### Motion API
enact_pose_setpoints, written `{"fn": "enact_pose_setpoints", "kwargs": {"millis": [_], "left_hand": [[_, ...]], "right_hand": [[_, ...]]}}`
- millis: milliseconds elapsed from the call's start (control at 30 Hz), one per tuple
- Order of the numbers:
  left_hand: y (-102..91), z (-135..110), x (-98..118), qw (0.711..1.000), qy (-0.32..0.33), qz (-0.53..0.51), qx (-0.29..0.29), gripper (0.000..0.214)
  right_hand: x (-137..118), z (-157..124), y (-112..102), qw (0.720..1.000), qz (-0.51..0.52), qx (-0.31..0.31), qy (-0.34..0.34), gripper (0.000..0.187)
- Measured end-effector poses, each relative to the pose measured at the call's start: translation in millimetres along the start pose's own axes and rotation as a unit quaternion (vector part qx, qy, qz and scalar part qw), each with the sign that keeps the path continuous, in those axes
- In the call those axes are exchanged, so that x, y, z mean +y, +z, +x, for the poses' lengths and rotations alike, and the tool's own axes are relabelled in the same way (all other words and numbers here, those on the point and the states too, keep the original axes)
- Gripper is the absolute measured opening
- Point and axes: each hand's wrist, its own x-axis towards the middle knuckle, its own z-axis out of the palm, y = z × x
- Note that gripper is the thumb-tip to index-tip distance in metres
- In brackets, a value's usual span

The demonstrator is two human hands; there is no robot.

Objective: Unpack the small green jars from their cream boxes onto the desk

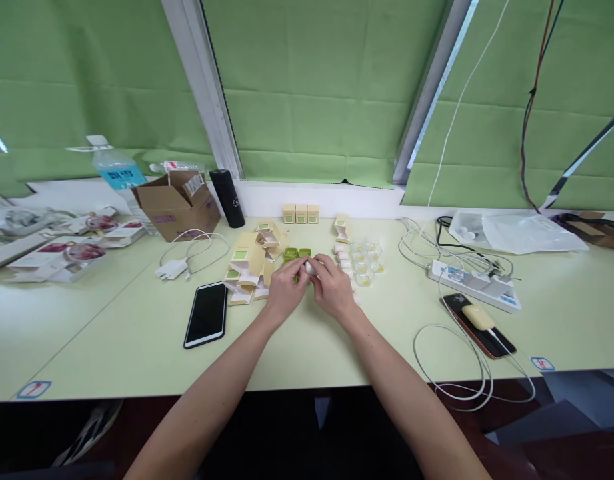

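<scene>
My left hand (285, 288) and my right hand (334, 285) meet over the middle of the table. Their closed fingertips pinch a small white rounded piece (311, 269), mostly covered by the fingers. Just beyond them sit small green square containers (291, 253), partly hidden by my hands. To the left of my left hand lies a pile of small open cream cartons (244, 270). Beside my right hand is a column of small pale pieces (343, 257), and then a group of clear round cups (365, 260) with yellow spots in them.
Three closed cartons (301, 213) and an open carton (342, 227) stand at the back. A phone (207, 315) lies left, near a charger (171, 269), brown box (179, 205) and black bottle (227, 198). Rightward are a power strip (474, 285), another phone (459, 305) and loose cables.
</scene>
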Motion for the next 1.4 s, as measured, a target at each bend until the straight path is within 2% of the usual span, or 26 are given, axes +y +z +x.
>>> {"fn": "enact_pose_setpoints", "kwargs": {"millis": [233, 500, 633, 800, 967, 1100, 1267, 1400], "left_hand": [[2.0, -1.9, 0.3, 0.999, -0.041, 0.016, 0.015, 0.028], [-0.2, 1.1, 8.5, 0.997, -0.067, -0.028, 0.009, 0.028], [-4.0, 2.8, 7.2, 0.992, -0.075, -0.095, -0.02, 0.028], [-4.4, 3.2, -5.6, 0.973, -0.083, -0.194, -0.097, 0.05], [-2.5, 5.4, -14.5, 0.97, -0.128, -0.183, -0.099, 0.048], [-2.2, 5.8, -13.7, 0.972, -0.128, -0.171, -0.096, 0.046], [-0.3, 5.2, -14.4, 0.967, -0.138, -0.194, -0.089, 0.047], [0.3, 7.0, -18.7, 0.96, -0.152, -0.232, -0.034, 0.048]], "right_hand": [[-8.1, 0.7, 2.6, 0.999, 0.007, -0.012, 0.032, 0.043], [-7.3, 0.7, 1.0, 0.997, 0.054, 0.002, 0.052, 0.037], [-3.2, 1.3, 0.2, 0.993, 0.1, 0.025, 0.058, 0.032], [4.7, 3.2, -1.0, 0.977, 0.19, 0.045, 0.088, 0.026], [10.3, 4.0, -2.5, 0.967, 0.235, 0.033, 0.096, 0.023], [12.3, 4.3, -4.0, 0.963, 0.248, 0.022, 0.101, 0.024], [17.5, 7.0, -7.0, 0.941, 0.288, 0.047, 0.172, 0.024], [26.4, 13.9, -23.7, 0.909, 0.303, 0.133, 0.252, 0.033]]}}
